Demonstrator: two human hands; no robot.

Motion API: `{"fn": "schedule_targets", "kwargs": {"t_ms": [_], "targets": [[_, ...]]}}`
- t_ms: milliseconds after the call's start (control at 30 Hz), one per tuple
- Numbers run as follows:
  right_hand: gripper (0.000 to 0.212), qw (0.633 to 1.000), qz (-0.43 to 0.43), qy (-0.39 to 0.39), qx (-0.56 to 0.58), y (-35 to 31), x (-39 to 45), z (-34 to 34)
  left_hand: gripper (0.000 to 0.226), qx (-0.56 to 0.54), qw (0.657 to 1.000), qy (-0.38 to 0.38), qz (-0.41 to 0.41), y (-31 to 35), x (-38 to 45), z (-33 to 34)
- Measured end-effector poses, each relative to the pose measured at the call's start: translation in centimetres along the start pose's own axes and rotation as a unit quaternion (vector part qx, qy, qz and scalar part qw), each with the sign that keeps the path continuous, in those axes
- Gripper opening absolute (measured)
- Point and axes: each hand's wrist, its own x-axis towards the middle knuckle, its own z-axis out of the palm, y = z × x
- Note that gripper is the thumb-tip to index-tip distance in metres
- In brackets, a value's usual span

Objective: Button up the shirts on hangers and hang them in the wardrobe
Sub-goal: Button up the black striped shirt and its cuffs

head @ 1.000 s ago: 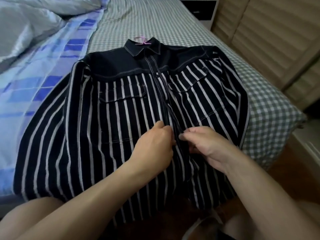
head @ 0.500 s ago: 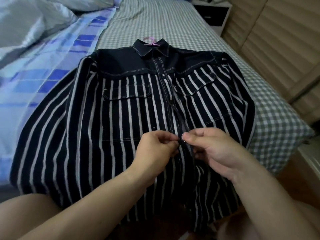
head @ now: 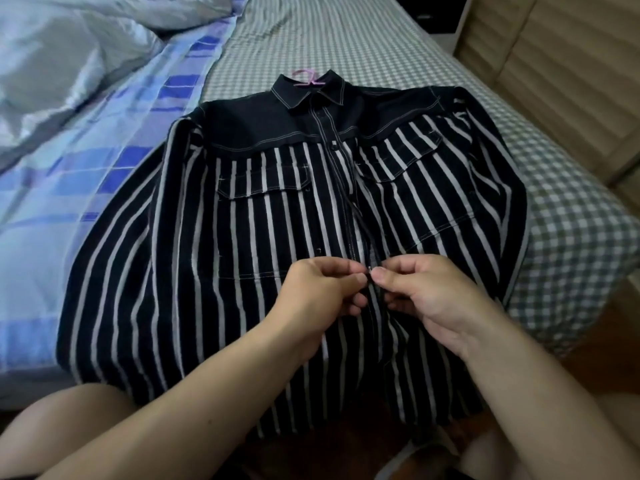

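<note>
A dark shirt (head: 249, 237) with white stripes and a plain dark yoke lies face up on the bed, collar away from me. The pink hook of a hanger (head: 306, 77) sticks out past the collar. My left hand (head: 322, 292) pinches the left edge of the front placket at mid-chest height. My right hand (head: 429, 292) pinches the right edge just opposite, thumb tips almost meeting over a small button. Above my hands the placket gapes slightly; near the collar it is closed.
The bed has a grey checked sheet (head: 346, 36), with a blue patterned quilt (head: 86, 150) and a pale duvet (head: 69, 53) on the left. Slatted wooden doors (head: 571, 64) stand to the right. A dark nightstand (head: 436, 15) sits at the far end.
Both hands stay at the same spot on the placket, their fingertips drawing closer together over the button. The view has shifted slightly; the shirt has not moved.
</note>
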Motion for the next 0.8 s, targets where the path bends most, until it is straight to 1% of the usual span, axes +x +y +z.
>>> {"fn": "schedule_targets", "kwargs": {"t_ms": [100,233,433,533,633,667,733,767,800], "targets": [[0.012,1.000,-0.005,0.017,0.007,0.3,0.0,0.2,0.005,0.024,0.999,0.019,0.020,-0.2,0.0,0.3],[0.018,0.999,0.003,0.028,0.026,0.3,-0.1,0.4,0.003,0.115,0.990,0.044,0.073,-0.3,0.0,0.7],[0.016,1.000,-0.008,0.018,0.015,0.2,-0.2,0.6,0.005,0.162,0.980,0.052,0.107,0.0,0.4,0.4],[0.022,1.000,-0.028,0.002,-0.003,0.4,-0.6,0.7,0.007,0.185,0.976,0.052,0.103,0.1,0.5,0.2],[0.034,0.999,-0.040,-0.022,-0.012,0.5,-1.2,0.6,0.006,0.139,0.987,0.047,0.059,0.4,0.5,0.0],[0.038,0.998,-0.043,-0.031,-0.021,0.5,-1.4,0.5,0.010,0.130,0.989,0.039,0.052,0.6,0.3,0.0],[0.044,0.996,-0.051,-0.061,-0.041,0.3,-1.9,0.5,0.022,0.165,0.983,0.034,0.075,0.4,0.0,0.3],[0.045,0.994,-0.058,-0.075,-0.050,0.2,-2.1,0.5,0.025,0.192,0.975,0.042,0.098,0.1,-0.2,0.4],[0.044,0.993,-0.066,-0.080,-0.062,0.2,-2.2,0.5,0.022,0.205,0.971,0.055,0.115,-0.2,-0.2,0.5]]}}
